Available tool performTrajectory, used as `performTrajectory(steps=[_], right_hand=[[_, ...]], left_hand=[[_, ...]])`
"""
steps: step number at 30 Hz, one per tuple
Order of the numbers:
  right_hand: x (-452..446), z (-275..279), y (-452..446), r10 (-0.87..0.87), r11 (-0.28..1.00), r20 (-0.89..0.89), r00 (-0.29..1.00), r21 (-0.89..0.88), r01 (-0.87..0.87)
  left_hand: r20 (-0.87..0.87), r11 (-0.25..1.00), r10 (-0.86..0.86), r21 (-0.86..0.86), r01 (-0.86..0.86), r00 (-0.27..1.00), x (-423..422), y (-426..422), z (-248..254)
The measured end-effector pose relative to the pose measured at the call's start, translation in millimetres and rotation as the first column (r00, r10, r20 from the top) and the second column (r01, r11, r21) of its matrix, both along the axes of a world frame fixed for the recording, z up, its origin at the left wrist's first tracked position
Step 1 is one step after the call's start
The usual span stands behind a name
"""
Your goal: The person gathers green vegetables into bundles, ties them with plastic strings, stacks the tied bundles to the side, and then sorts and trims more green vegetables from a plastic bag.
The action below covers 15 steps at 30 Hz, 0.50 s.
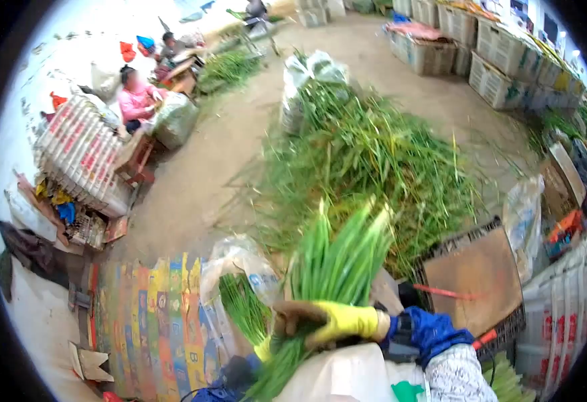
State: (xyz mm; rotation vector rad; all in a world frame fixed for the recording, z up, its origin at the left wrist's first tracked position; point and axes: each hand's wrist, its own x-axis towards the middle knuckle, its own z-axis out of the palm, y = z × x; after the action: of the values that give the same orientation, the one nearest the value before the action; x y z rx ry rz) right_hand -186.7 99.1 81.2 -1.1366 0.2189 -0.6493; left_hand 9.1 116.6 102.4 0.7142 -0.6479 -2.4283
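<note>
My right hand (330,321), in a yellow glove with brown-stained fingers, is wrapped around a large bunch of green onions (337,258). Their pale ends point away from me, and the green leaves (283,368) trail down toward my lap. Only a small part of my left hand (263,348), also in a yellow glove, shows beside those leaves. Its fingers are hidden behind the greens. Just left of the bunch, more thin green stalks (243,305) lie in an open clear plastic bag (216,278).
A big heap of loose greens (374,154) covers the floor ahead, with a white sack (293,100) behind it. At right is a crate topped with cardboard (471,268). Stacked crates (501,60) stand farther back. A person in pink (136,100) sits at left by a full bag (175,120).
</note>
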Motion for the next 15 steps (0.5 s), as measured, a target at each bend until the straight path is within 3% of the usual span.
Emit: performTrajectory(steps=[1,2,3,4,7,9,11,13,15], right_hand=[[3,-12,-5,-0.011,0.994,0.142,0.990,0.106,-0.004],[-1,-8,-6,-0.027,0.955,0.158,0.987,0.294,-0.021],[-3,-16,-8,-0.109,0.960,0.070,0.992,0.266,0.087],[-4,-19,-7,-0.282,0.959,-0.005,0.959,0.040,0.282],[0,-13,3,-0.197,0.923,-0.006,0.980,0.336,0.188],[-1,-11,9,-0.154,0.919,0.002,0.988,0.367,0.142],[-15,-6,7,-0.333,0.940,-0.128,0.934,0.035,0.340],[-50,2,-4,-0.548,0.837,-0.290,0.785,-0.201,0.510],[-87,-22,-32,-0.910,0.394,-0.198,0.365,-0.688,0.610]], left_hand=[[0.052,1.000,0.002,-0.004,-0.002,0.999,2,4,-4],[0.100,1.000,-0.008,0.007,0.008,0.995,2,11,-9],[0.159,1.000,-0.025,0.010,0.024,0.987,2,13,-15],[0.224,0.997,-0.077,0.033,0.071,0.971,3,14,-24],[0.393,0.947,-0.320,0.140,0.287,0.862,19,7,-50],[0.481,0.955,-0.249,-0.020,0.294,0.841,19,10,-47],[0.515,0.914,-0.396,0.144,0.379,0.760,28,-3,-20],[0.503,0.902,-0.317,-0.101,0.419,0.804,46,1,-22],[0.603,0.884,-0.378,0.008,0.468,0.703,60,-1,-11]])
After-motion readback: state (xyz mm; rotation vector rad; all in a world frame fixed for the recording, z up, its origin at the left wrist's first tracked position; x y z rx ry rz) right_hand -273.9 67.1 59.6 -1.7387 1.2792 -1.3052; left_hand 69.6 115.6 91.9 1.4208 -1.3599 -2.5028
